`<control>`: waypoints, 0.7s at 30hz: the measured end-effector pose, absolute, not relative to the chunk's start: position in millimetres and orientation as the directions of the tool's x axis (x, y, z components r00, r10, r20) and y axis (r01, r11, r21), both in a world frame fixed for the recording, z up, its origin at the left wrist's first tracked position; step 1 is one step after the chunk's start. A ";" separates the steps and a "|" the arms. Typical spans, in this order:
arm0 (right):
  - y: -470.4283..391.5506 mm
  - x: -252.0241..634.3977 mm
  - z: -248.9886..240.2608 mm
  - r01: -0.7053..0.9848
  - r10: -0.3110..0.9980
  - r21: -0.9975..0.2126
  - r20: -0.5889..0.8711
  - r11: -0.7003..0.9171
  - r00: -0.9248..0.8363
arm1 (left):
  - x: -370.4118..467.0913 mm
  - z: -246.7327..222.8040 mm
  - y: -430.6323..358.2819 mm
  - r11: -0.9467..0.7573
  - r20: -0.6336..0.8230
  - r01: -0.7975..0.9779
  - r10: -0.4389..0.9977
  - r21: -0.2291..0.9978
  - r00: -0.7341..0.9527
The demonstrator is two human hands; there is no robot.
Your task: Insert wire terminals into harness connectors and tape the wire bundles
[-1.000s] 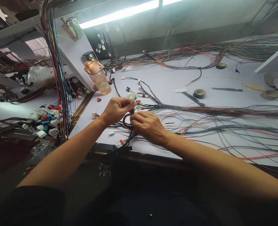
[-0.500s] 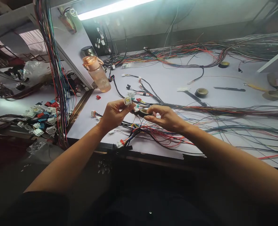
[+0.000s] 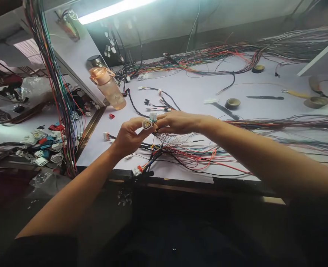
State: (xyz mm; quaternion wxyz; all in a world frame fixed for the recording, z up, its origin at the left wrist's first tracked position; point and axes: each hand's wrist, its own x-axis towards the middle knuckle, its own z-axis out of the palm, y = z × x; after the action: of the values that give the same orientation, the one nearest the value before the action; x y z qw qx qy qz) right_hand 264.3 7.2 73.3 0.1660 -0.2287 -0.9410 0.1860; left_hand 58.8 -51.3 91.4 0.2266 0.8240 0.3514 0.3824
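My left hand (image 3: 130, 135) pinches a white wire connector (image 3: 147, 124) between thumb and fingers, its round face with several openings turned toward me. A clear, pale connector (image 3: 153, 116) sits right beside it. My right hand (image 3: 173, 122) is closed just behind these connectors, back of the hand up, fingertips close to the left hand's. The roll of dark tape it held a moment earlier is now hidden behind the hands. Below them, a bundle of coloured wires (image 3: 186, 154) fans to the right, with a white-and-red connector (image 3: 137, 170) near the table's front edge.
A peach water bottle (image 3: 111, 91) stands at the back left. Tape rolls (image 3: 232, 104), a dark blade (image 3: 265, 97) and a red connector (image 3: 112, 116) lie on the white table (image 3: 197, 92). Hanging wires (image 3: 48, 63) and piled connectors (image 3: 45, 144) are at left.
My right hand has moved left and turned over toward the connectors, and the tape roll has gone out of sight. The white connector has turned slightly in my left hand. The view has shifted a little.
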 end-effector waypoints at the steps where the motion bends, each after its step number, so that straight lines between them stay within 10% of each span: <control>1: 11.3 261.1 74.6 0.374 0.494 -0.457 0.177 0.807 -0.851 | 58.3 91.8 -50.2 -0.661 0.467 0.397 0.740 0.637 0.483; 5: 25.7 247.1 82.4 0.404 0.507 -0.611 -0.006 0.680 -0.862 | 59.0 100.2 -44.3 -0.745 0.412 0.356 0.628 0.564 0.661; 10: 20.5 248.4 72.2 0.190 0.596 -0.784 0.267 0.591 -0.757 | 57.5 111.9 -39.0 -0.810 0.415 0.420 0.575 0.408 0.705; 21: -48.6 240.1 28.5 0.417 0.800 -0.723 0.316 0.551 -0.510 | 53.8 85.3 -34.0 -0.591 0.388 0.453 0.795 0.667 0.466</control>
State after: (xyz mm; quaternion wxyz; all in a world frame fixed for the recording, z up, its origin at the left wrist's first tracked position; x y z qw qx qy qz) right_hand 240.1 -48.6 28.5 0.3268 -0.3719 -0.8178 0.2934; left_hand 53.8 -34.0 85.3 0.2445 0.8206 0.3803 0.3495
